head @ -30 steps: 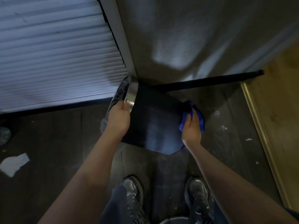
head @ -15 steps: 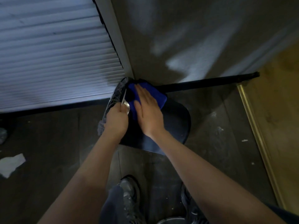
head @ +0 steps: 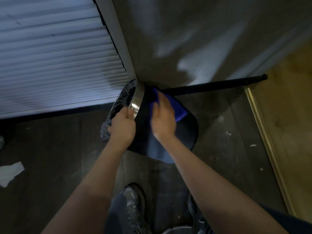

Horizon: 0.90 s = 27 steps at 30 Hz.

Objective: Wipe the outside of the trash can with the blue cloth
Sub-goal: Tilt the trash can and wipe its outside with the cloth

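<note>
Dark plank flooring (head: 50, 149) meets a grey wall (head: 202, 31) at a black baseboard (head: 211, 85), with a white louvred door (head: 50, 65) on the left and a yellowish surface with a brass-coloured edge strip (head: 263, 141) on the right. At the corner the black trash can (head: 168, 141) lies tipped over on the floor, its open mouth turned toward the door and its shiny metal rim (head: 136, 100) catching the light; a clear liner (head: 123, 98) shows inside the mouth. The left hand (head: 122, 129) curls its fingers around the rim's near edge, gripping it. The right hand (head: 163, 119) lies flat, fingers extended, pressing the blue cloth (head: 179, 107) against the can's upper side just beside the rim; motion blur softens the fingers. A crumpled white scrap (head: 10, 171) lies on the floor at far left, well apart from the can. Two grey shoes (head: 133, 203) and dark trouser legs show at the bottom, near a grey rounded rim (head: 177, 230) cut off by the picture's edge.
</note>
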### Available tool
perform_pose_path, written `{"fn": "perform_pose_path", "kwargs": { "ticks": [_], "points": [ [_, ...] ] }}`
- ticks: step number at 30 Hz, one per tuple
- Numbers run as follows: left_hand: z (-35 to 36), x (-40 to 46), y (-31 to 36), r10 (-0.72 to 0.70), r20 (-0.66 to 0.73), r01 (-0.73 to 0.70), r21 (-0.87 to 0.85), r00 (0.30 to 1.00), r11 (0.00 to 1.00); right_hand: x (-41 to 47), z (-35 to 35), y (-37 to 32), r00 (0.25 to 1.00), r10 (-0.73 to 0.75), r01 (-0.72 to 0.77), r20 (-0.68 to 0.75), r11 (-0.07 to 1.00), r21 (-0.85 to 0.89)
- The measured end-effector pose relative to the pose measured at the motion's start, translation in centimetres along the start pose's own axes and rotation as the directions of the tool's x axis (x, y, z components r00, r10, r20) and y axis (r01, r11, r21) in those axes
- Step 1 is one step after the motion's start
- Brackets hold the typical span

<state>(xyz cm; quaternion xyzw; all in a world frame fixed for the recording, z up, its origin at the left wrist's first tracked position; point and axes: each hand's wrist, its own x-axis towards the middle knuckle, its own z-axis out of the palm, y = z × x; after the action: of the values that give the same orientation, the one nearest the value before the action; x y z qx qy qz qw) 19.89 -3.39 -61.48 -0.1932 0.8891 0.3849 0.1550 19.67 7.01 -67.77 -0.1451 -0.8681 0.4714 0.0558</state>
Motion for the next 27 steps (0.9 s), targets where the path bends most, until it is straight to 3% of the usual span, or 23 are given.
{"fn": "perform_pose_path", "kwargs": {
  "ticks": [3,6,10,14,18,22,25,27],
  "points": [
    [-0.1,0.4,-0.8,0.002,0.002,-0.002,-0.083,1.0,0.997,0.1,1.5,-2.9,0.985,-0.139,0.145,0.107,0.988,-0.049],
    [-0.5,0.3,-1.4,-0.009,-0.001,0.009,-0.131,1.0,0.991,0.8,0.5,-0.9,0.959,-0.186,0.21,0.212,0.973,-0.093],
    [-0.8,0.0,-1.4,-0.013,0.005,0.014,-0.173,1.0,0.985,1.7,-1.6,3.8,0.98,0.123,-0.111,0.157,0.99,-0.081],
    [-1.0,0.0,-1.7,0.006,0.026,0.0,-0.194,1.0,0.981,0.2,-4.2,9.3,0.923,0.373,-0.366,0.094,0.927,-0.081],
    [-1.0,0.0,-1.7,0.025,0.037,-0.018,-0.187,0.999,0.982,-1.4,-5.7,11.8,0.921,0.377,-0.369,0.102,0.925,-0.088],
    [-0.8,0.3,-1.3,0.048,0.019,-0.045,-0.147,0.999,0.988,-4.5,-4.2,10.4,0.937,0.348,-0.347,-0.03,0.938,0.019],
    [-0.6,0.5,-1.1,0.068,0.019,-0.065,-0.125,0.998,0.99,-7.5,-2.4,8.6,0.939,0.324,-0.332,-0.113,0.941,-0.07],
    [-0.4,0.4,-1.0,0.07,0.026,-0.067,-0.092,0.997,0.994,-8.6,-0.8,6.2,0.962,0.256,-0.263,-0.096,0.962,-0.078]
  ]
}}
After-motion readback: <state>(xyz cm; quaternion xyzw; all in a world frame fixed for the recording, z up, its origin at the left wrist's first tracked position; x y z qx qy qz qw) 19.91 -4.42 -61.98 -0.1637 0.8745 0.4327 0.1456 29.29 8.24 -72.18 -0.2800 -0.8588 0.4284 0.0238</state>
